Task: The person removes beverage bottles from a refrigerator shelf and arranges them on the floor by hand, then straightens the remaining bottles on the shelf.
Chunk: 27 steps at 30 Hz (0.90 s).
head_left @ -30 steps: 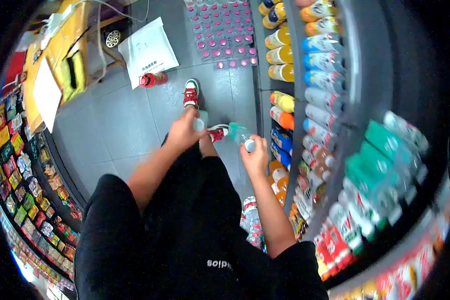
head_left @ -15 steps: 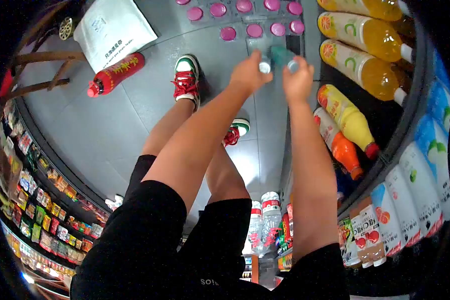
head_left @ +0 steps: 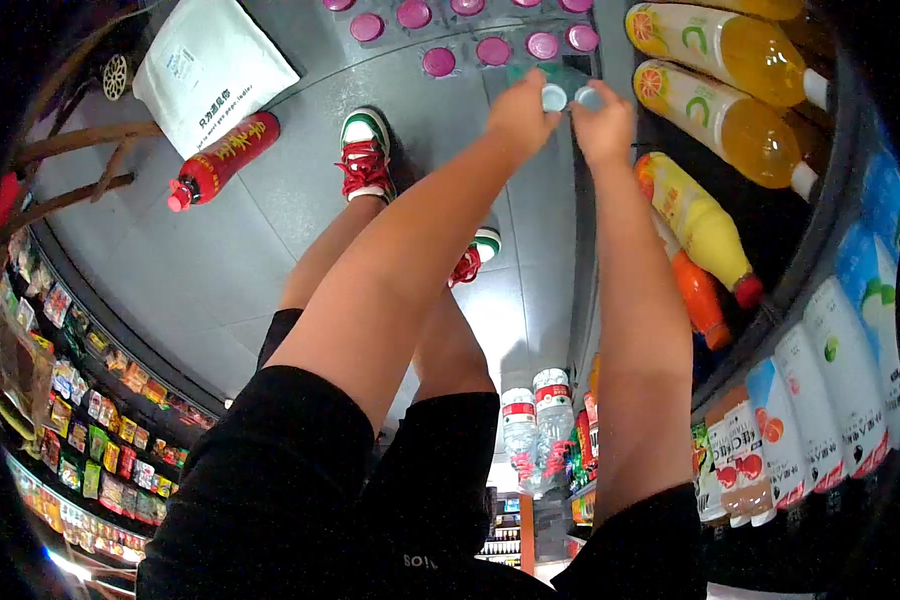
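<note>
My left hand is closed round a clear greenish bottle with a white cap. Right beside it, my right hand grips a second such bottle by its top, its pale cap facing up. The two caps are nearly touching, and the bottle bodies are mostly hidden below the hands. Just beyond my hands, bottles with pink caps stand in rows on the grey floor.
A white package and a red bottle lie on the floor at the left, near a wooden stool. Orange drink bottles line the right shelf. Large water bottles stand lower down. Snack racks are at left.
Both hands with their bottles have moved away from my body and come close together, beside the pink-capped rows. The view has shifted nearer to the floor and the shelf.
</note>
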Motion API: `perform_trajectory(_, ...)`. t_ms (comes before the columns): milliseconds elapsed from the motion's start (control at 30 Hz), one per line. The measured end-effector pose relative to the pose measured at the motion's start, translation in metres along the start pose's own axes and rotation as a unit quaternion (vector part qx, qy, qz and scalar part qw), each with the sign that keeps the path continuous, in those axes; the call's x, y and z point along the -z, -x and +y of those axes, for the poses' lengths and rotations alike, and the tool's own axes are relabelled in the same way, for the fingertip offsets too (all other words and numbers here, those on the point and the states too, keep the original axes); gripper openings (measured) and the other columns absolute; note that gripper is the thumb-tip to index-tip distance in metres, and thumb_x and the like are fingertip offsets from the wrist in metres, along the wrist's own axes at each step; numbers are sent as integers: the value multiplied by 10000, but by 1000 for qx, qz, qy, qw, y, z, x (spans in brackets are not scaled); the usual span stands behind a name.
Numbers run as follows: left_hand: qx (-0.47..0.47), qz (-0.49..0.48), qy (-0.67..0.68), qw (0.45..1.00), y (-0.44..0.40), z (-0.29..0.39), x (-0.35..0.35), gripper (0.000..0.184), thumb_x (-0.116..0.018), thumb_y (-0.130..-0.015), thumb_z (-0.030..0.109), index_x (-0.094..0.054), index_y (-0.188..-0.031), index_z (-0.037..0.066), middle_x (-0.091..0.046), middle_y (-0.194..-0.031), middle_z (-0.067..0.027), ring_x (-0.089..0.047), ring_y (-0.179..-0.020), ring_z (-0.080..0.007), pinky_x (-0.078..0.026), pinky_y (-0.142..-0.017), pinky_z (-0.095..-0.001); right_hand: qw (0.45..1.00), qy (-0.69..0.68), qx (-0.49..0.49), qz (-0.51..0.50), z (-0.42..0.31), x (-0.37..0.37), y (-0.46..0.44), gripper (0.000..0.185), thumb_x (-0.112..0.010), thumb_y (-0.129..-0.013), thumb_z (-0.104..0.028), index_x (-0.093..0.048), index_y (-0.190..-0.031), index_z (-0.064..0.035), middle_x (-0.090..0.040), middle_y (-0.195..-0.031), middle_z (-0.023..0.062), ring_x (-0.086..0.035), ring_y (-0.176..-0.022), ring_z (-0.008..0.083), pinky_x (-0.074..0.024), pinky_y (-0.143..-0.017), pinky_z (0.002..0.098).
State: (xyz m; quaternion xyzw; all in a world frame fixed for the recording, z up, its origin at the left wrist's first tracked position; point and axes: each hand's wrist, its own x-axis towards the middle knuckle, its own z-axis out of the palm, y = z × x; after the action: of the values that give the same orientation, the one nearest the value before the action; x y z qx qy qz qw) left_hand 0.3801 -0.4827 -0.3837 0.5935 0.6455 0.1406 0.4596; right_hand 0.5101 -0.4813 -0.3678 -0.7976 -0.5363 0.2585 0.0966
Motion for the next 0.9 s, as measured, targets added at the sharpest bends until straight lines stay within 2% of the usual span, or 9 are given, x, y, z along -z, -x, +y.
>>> perform_trajectory(200,66,-59,63,994,10,2,10,448,-706,-707,177,-421,-1015,21,-596,-927,-226,-572,-907,-396,-462,-762,-453,1000,-19,2,-18,-1,3,16,458,-699,-666,-127,-592,-1111,-105,-554,-1000,219,-548,-948,370,-446,-850,398)
perform_trajectory(300,37,-1,58,998,5,-3,16,457,-705,-715,220,-434,-1039,42,-618,-792,-177,-603,-812,-376,-471,-698,-443,999,-32,-22,-7,-9,-4,17,461,-698,-666,-112,-590,-1115,-105,-565,-980,220,-547,-952,368,-445,-851,400)
perform_trajectory(400,28,-28,20,999,7,-8,21,443,-691,-725,222,-436,-1038,38,-616,-844,-192,-594,-853,-380,-469,-720,-443,999,-44,5,17,-13,-12,19,479,-701,-663,-107,-582,-1127,-96,-574,-969,221,-547,-959,370,-443,-859,403)
perform_trajectory(600,49,-14,-6,999,19,-6,30,633,-680,-719,221,-380,-1238,15,-541,-1106,-235,-556,-992,-372,-468,-819,-412,997,-70,-22,-1,-29,-1,5,500,-649,-688,-83,-545,-1177,-77,-558,-1057,238,-517,-1039,373,-427,-892,404)
perform_trajectory(667,58,-71,31,995,29,-5,39,682,-646,-733,230,-325,-1298,24,-506,-1151,-253,-531,-1031,-378,-436,-887,-420,996,-52,-45,-65,-37,13,6,498,-592,-702,-65,-527,-1196,-65,-527,-1126,246,-497,-1075,376,-408,-922,401)
perform_trajectory(767,33,-60,28,997,60,-13,48,681,-631,-732,245,-324,-1303,36,-514,-1166,-233,-539,-1037,-350,-442,-881,-407,994,-68,-34,-81,-38,28,26,505,-563,-698,-60,-519,-1201,-52,-497,-1185,241,-484,-1098,375,-390,-949,391)
perform_trajectory(800,71,-117,37,990,73,-1,69,653,-625,-733,251,-353,-1288,41,-532,-1150,-218,-551,-1022,-335,-449,-866,-401,991,-77,-36,-102,-41,38,37,506,-565,-693,-59,-522,-1197,-51,-493,-1197,239,-479,-1107,373,-388,-953,389)
perform_trajectory(867,120,-200,38,972,107,24,110,588,-617,-735,258,-420,-1245,45,-574,-1092,-191,-576,-977,-314,-464,-829,-388,985,-104,-71,-117,-51,59,73,492,-573,-683,-40,-535,-1173,-39,-499,-1194,236,-492,-1097,365,-394,-947,387)
perform_trajectory(900,131,-228,29,964,121,30,124,551,-616,-735,259,-457,-1217,44,-597,-1050,-178,-589,-946,-308,-471,-808,-382,993,-66,-43,-86,-65,79,98,471,-531,-690,-21,-549,-1161,-27,-583,-1078,219,-570,-987,338,-446,-860,374)
